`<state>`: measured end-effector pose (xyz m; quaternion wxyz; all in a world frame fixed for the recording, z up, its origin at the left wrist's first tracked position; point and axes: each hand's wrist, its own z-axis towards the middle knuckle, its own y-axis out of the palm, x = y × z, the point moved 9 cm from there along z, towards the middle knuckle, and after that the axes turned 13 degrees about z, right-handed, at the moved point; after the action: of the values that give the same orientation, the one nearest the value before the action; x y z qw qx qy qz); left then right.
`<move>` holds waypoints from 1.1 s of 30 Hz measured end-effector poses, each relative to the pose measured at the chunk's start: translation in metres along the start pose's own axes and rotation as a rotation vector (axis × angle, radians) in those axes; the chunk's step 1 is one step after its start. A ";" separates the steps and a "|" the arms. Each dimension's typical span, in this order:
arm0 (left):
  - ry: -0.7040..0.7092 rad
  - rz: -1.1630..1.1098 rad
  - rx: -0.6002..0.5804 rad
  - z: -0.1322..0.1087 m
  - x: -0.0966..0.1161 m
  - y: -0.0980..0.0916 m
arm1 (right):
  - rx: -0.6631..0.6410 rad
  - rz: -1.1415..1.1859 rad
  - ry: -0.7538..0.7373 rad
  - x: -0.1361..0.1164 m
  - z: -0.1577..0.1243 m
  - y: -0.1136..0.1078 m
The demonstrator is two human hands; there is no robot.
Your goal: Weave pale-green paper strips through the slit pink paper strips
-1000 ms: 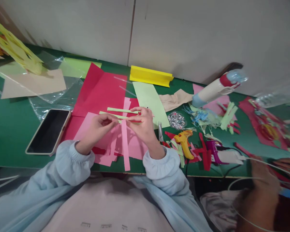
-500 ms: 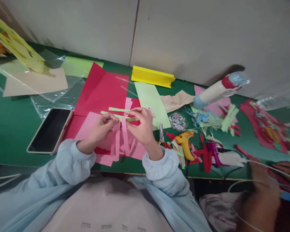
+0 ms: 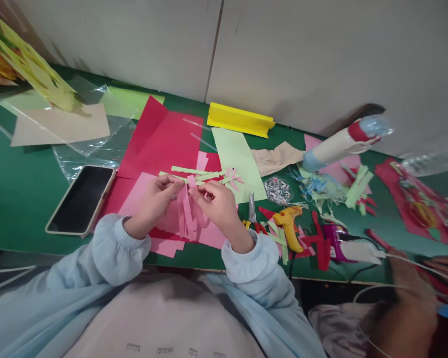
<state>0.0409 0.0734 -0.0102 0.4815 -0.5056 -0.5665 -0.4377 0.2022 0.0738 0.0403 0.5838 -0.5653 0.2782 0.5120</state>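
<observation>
Several pink paper strips (image 3: 186, 216) hang between my two hands. My left hand (image 3: 164, 191) is closed, pinching the strips near their top with thumb and forefinger. My right hand (image 3: 218, 201) is closed too, its fingertips on the edge of a pink strip. Just beyond the fingers lie light green paper strips (image 3: 203, 175), with a small pink cut-out (image 3: 233, 173) at their right end. Beneath the hands are pink paper sheets (image 3: 136, 196) over a red sheet (image 3: 164, 136). The tips of the strips in my grip are partly hidden by my fingers.
A phone (image 3: 81, 199) lies at left. To the right are scissors (image 3: 252, 209), a yellow glue gun (image 3: 289, 223), a bag of beads (image 3: 278, 190), a purple power socket (image 3: 336, 242) with cables and a bottle (image 3: 343, 144). Another person's arm (image 3: 410, 298) reaches in at lower right.
My right hand has come down from the green strips, and its spread fingers have closed on a pink strip. The green strips and pink cut-out show more fully. The view has shifted slightly.
</observation>
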 end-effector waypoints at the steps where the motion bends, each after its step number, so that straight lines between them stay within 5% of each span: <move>1: 0.021 0.012 0.006 0.000 0.001 0.000 | -0.026 0.029 0.015 0.001 0.000 0.003; 15: 0.156 0.123 0.024 -0.004 0.010 -0.002 | -0.123 0.297 0.166 0.015 0.001 0.014; 33: 0.090 0.007 0.012 -0.001 0.004 -0.005 | -0.056 0.201 0.279 0.026 0.002 0.006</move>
<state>0.0361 0.0725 -0.0061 0.5110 -0.4845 -0.5451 -0.4550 0.2047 0.0824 0.0147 0.4695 -0.6163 0.3974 0.4918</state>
